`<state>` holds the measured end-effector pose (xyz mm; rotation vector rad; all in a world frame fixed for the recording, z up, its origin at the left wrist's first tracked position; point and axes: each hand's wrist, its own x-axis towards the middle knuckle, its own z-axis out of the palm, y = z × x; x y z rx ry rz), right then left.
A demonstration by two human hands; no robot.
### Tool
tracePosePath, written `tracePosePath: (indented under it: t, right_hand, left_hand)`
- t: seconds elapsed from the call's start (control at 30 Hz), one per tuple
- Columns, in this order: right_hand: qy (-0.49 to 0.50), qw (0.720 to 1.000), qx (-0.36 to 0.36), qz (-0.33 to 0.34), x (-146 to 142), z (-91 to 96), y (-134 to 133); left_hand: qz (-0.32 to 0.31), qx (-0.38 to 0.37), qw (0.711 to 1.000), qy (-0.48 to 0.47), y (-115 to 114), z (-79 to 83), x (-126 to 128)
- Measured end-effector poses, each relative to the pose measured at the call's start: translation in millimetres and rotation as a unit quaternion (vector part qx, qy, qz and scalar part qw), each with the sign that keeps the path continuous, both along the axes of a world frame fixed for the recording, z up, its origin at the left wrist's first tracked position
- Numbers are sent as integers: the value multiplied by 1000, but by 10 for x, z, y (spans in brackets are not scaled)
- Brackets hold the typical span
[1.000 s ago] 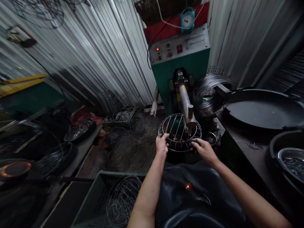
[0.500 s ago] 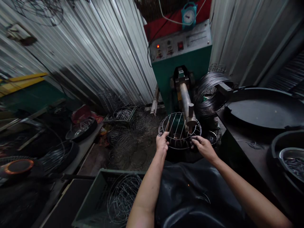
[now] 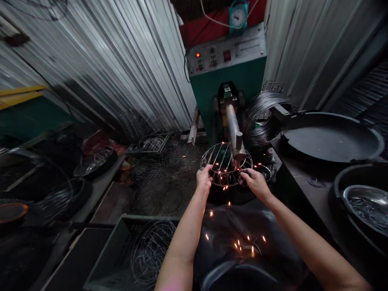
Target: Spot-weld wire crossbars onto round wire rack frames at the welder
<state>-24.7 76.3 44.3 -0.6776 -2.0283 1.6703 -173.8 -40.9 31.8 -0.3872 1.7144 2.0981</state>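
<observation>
A round wire basket (image 3: 222, 157) with parallel bars sits at the tip of the spot welder's electrode arm (image 3: 235, 129). My left hand (image 3: 204, 177) is closed on the basket's left rim. On the near right rim, beside the electrode tip, my right hand (image 3: 252, 180) is closed with fingertips pinched together; whether a small piece is between them I cannot make out. Orange sparks fly around the basket and fall over the dark apron (image 3: 242, 226) on my lap.
The green welder cabinet (image 3: 227, 74) with a lit red lamp stands ahead. A wire coil (image 3: 265, 115) hangs at its right. Right are a large black pan (image 3: 330, 137) and a metal bowl (image 3: 366, 208) of small pieces. Left is a green crate (image 3: 106, 246) of wire rings.
Sparks have burst out around the electrode tip and over my lap. The basket and both hands stay nearly in place; the whole view has shifted slightly.
</observation>
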Motion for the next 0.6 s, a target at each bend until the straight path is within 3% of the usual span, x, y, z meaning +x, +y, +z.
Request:
tracePosePath:
  t: [0.13, 0.23, 0.3, 0.37, 0.43, 0.53, 0.6]
  right_hand:
    - [3, 996, 90, -28, 336, -118, 52]
    - [-45, 986, 141, -72, 830, -490, 98]
    - [-80, 983, 140, -91, 1143, -847, 100]
    - [-85, 977, 171, -99, 1359, -1179, 82]
    - [-68, 972, 202, -96, 1461, -1401, 66]
    - [-48, 968, 228, -97, 1477, -1501, 87]
    - [-41, 967, 232, -102, 1467, -1480, 123]
  left_hand:
    - [-60, -65, 995, 43, -165, 124, -74]
    - [-52, -151, 966, 204, -137, 369, -220]
    - [-102, -197, 934, 280, 65, 546, -292]
    - [-201, -245, 907, 277, 374, 681, -307]
    - [-260, -285, 887, 254, 684, 757, -275]
    - [-291, -293, 880, 236, 952, 781, -223]
    - [-269, -250, 900, 236, 963, 750, -227]
